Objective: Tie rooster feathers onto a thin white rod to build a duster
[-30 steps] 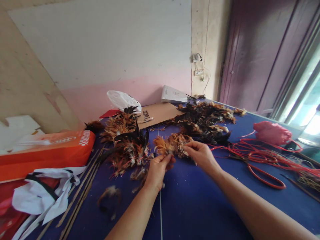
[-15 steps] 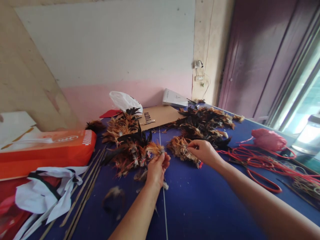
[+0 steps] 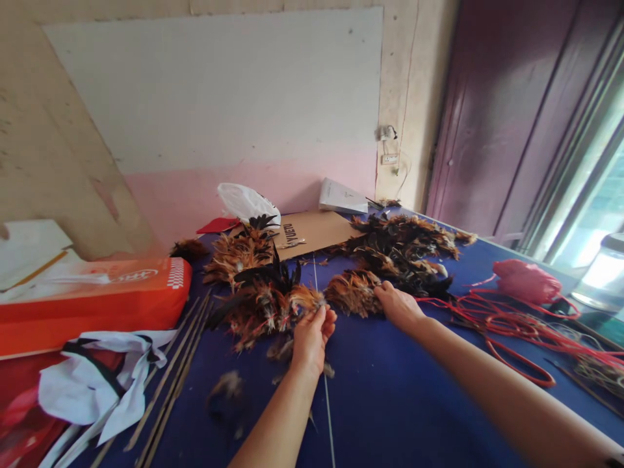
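A small tuft of orange-brown feathers (image 3: 307,298) is pinched between the thumb and fingers of my left hand (image 3: 312,335), above the blue table. My right hand (image 3: 400,305) is closed at the right end of a brown feather bundle (image 3: 351,292), its fingertips partly hidden by the bundle and hand. Left of my left hand lies a pile of dark and brown feathers with pale quill ends (image 3: 266,302). Behind my right hand spreads a larger pile of black and brown feathers (image 3: 404,244).
Thin sticks (image 3: 170,383) and a white cloth with black trim (image 3: 97,383) lie at left, near an orange package (image 3: 97,305). Flat cardboard (image 3: 316,231) lies at the back. Red cord (image 3: 511,318), a pink ball of twine (image 3: 526,281) and a clear jar (image 3: 602,273) are at right.
My right hand has shifted from above the brown feather bundle to its right end. The bundle has turned, and its red-tipped end no longer shows. My left hand keeps its tuft; the view has shifted slightly.
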Demonstrator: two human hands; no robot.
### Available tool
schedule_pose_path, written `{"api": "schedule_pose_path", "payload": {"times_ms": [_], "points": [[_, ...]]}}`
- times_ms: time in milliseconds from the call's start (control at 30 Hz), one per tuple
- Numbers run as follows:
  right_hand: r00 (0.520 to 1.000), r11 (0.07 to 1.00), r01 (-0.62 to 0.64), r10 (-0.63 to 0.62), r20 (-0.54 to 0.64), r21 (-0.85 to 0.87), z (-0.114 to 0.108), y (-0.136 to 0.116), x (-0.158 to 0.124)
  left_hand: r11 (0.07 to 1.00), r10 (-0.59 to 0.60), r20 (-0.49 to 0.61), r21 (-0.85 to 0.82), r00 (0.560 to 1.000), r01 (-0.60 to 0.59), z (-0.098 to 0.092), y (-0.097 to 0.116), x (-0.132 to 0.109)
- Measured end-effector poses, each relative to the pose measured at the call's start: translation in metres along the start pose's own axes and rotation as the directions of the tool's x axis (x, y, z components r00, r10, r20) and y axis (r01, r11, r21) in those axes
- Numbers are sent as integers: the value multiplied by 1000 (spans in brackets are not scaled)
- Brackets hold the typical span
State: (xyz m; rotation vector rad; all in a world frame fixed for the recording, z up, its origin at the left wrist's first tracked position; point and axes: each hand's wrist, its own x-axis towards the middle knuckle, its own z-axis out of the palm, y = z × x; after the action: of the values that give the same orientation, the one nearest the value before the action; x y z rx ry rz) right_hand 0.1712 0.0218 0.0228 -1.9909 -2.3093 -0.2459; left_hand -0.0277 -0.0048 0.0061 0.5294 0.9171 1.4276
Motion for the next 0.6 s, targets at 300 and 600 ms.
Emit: {"api": "schedule_pose_path", "payload": {"times_ms": [300, 600], "points": [[994, 979, 102, -92, -63, 175, -41, -30, -7, 996, -41, -7, -85, 999, 40, -4, -3, 7], [995, 979, -62, 76, -67, 197, -10, -62, 19, 997, -35, -35, -67, 999, 32, -5, -1, 8]]}}
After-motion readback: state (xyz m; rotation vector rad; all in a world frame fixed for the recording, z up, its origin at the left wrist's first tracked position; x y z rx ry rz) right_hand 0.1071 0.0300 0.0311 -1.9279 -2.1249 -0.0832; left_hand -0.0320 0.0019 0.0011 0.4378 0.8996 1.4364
